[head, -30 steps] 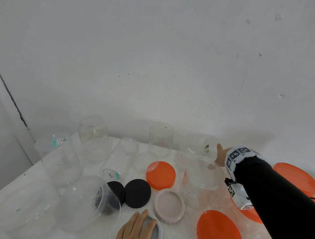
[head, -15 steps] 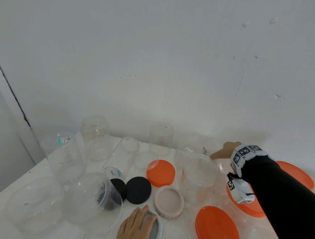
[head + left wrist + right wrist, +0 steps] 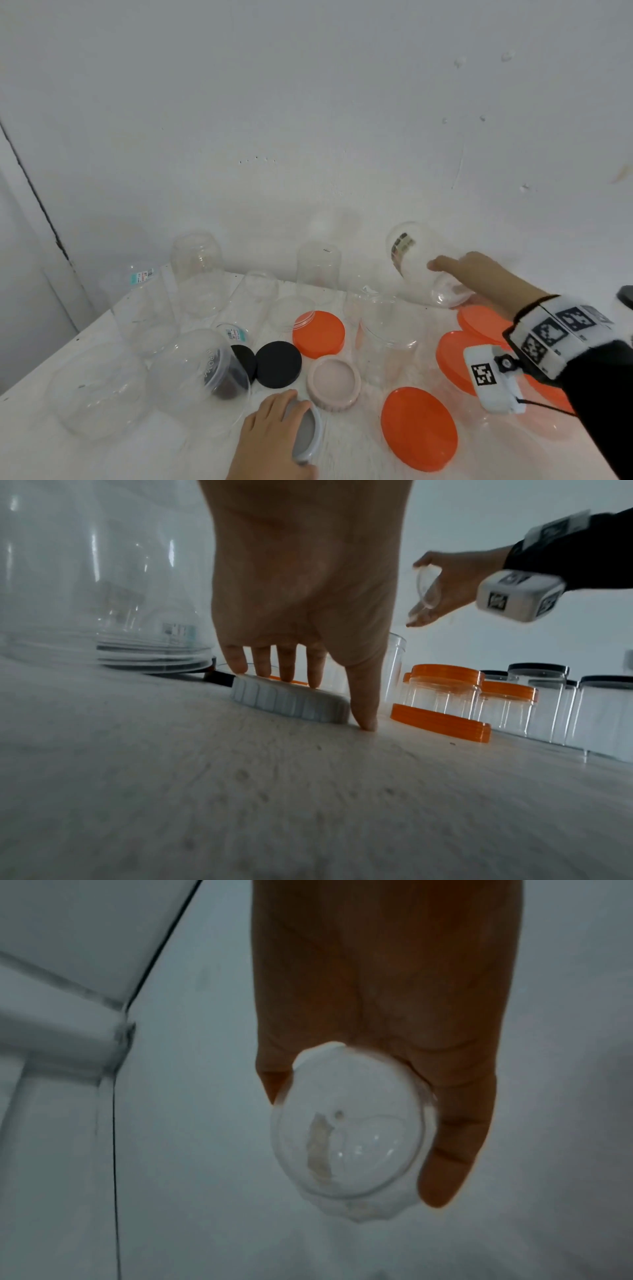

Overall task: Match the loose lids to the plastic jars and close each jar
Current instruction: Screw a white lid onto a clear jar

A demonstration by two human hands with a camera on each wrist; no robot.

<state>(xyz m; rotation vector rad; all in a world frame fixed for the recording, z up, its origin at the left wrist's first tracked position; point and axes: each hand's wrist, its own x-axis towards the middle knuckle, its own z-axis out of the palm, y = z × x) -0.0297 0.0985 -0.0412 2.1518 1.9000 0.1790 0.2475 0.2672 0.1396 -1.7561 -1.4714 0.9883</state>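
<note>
My right hand (image 3: 445, 274) holds a small clear jar (image 3: 416, 260) with a dark label, lifted off the table near the back wall and tilted. In the right wrist view its round bottom (image 3: 349, 1137) faces the camera, with fingers wrapped behind it. The left wrist view shows the same jar (image 3: 424, 588) in that hand in the air. My left hand (image 3: 274, 431) lies over a grey ribbed lid (image 3: 306, 433) at the table's front. Its fingers (image 3: 287, 666) sit on the lid (image 3: 291, 700) and the thumb presses the lid's side.
Several open clear jars (image 3: 147, 308) stand or lie at the left and back. Loose lids lie mid-table: two black (image 3: 278, 364), a pink one (image 3: 334, 382), orange ones (image 3: 318, 334) (image 3: 419, 428). Jars closed with orange lids (image 3: 445, 685) and black lids stand at the right.
My right hand took hold of the small labelled jar at the back and lifted it off the table, tilting it. The left hand stayed on the grey lid.
</note>
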